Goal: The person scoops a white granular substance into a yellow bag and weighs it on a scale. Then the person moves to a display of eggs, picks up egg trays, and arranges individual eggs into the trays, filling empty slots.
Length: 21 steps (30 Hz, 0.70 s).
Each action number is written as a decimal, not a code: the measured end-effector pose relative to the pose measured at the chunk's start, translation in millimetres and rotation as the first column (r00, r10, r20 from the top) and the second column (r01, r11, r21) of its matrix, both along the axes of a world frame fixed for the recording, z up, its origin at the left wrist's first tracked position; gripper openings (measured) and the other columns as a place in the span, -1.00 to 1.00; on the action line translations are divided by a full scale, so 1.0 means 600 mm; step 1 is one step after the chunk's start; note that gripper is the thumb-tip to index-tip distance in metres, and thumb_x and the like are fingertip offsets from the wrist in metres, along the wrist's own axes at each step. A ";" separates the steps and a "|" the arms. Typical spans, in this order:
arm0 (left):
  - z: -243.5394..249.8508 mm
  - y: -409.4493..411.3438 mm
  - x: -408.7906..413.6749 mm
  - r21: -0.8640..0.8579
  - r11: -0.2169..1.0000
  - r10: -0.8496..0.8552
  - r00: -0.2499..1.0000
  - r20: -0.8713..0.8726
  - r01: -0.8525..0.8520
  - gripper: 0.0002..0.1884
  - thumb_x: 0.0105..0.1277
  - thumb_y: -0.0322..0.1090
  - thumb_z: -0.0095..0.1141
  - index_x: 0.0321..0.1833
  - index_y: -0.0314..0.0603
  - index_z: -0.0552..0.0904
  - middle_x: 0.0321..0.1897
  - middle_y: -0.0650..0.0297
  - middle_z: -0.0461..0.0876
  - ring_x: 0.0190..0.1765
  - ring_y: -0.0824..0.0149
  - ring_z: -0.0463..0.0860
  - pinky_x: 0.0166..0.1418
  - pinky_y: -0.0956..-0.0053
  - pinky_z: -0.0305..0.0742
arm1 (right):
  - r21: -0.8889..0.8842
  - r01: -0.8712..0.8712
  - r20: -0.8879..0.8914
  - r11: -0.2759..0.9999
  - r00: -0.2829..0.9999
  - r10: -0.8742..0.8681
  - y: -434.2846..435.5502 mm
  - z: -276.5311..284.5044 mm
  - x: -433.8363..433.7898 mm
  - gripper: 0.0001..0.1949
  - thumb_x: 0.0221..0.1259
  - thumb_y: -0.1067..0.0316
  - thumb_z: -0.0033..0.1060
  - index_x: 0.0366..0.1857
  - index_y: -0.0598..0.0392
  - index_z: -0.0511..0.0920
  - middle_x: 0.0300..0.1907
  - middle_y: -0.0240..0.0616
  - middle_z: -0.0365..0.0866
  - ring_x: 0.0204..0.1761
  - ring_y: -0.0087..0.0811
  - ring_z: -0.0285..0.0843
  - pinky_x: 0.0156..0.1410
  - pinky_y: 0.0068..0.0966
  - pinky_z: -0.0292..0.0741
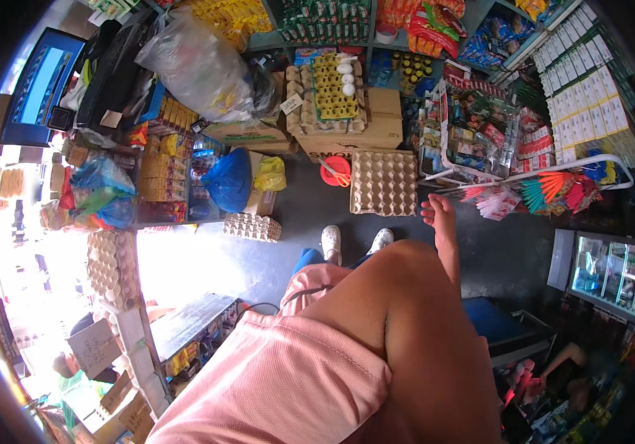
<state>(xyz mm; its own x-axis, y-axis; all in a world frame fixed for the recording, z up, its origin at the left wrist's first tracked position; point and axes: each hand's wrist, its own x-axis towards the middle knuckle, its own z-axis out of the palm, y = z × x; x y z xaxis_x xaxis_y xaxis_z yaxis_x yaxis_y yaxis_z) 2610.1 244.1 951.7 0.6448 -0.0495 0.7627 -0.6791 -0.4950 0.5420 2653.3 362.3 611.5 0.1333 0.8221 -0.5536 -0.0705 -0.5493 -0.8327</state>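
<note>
My right hand (438,212) is held just right of a stack of grey cardboard egg trays (384,183), its fingers partly curled, apart and holding nothing. A gap shows between hand and trays. My left hand is out of view; the bent left arm in a pink sleeve fills the lower middle. Orange-handled scissors (339,176) lie on a red round lid or dish (330,166) left of the trays. Behind, a yellow plastic egg tray (328,105) with several white eggs (348,79) along its right side sits on more cardboard trays (294,83), over a cardboard box (373,141).
Shelves of packaged goods stand ahead. A white wire rack (444,130) is at the right. A blue plastic bag (229,178), a yellow bag (270,173) and a small egg-tray stack (252,227) are at the left. A person's arm (564,358) shows at the lower right.
</note>
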 end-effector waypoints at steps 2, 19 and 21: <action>-0.002 -0.001 0.009 0.007 1.000 -0.004 1.000 -0.016 0.004 -0.66 0.46 -0.26 0.23 0.22 -0.18 0.72 0.19 0.04 0.74 0.20 0.11 0.74 0.23 0.20 0.69 | 0.018 -0.016 -0.006 1.000 1.000 0.016 -0.002 0.003 -0.012 -0.79 0.58 0.17 0.26 0.10 -0.03 0.69 -0.16 -0.36 0.82 -0.32 -0.56 0.73 -0.26 -0.59 0.59; -0.045 0.082 0.027 0.221 0.942 0.279 0.956 -0.089 -0.254 -0.74 0.28 -0.29 0.31 0.00 -0.18 0.78 0.00 0.08 0.79 0.03 0.06 0.79 0.13 0.17 0.73 | -0.202 0.047 -0.129 0.978 0.989 -0.074 -0.060 -0.035 0.040 -0.73 0.46 0.09 0.42 0.08 -0.09 0.65 -0.17 -0.33 0.82 -0.26 -0.50 0.76 -0.19 -0.54 0.63; -0.087 0.109 -0.018 0.305 0.876 0.433 0.889 -0.151 -0.375 -0.75 0.26 -0.30 0.32 -0.03 -0.18 0.79 -0.02 0.09 0.80 0.01 0.06 0.80 0.11 0.16 0.74 | -0.247 0.024 -0.075 0.969 0.996 -0.044 -0.066 -0.056 0.062 -0.73 0.45 0.04 0.43 0.05 -0.14 0.65 -0.17 -0.35 0.82 -0.26 -0.51 0.76 -0.22 -0.51 0.63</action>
<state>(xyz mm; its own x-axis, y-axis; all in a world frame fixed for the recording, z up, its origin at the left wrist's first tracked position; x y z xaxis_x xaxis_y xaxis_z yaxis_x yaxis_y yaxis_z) 2599.5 309.4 899.6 0.7928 0.0723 0.6052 -0.2751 -0.8436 0.4611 2690.3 322.9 578.2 0.1063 0.6554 -0.7477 -0.1536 -0.7322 -0.6636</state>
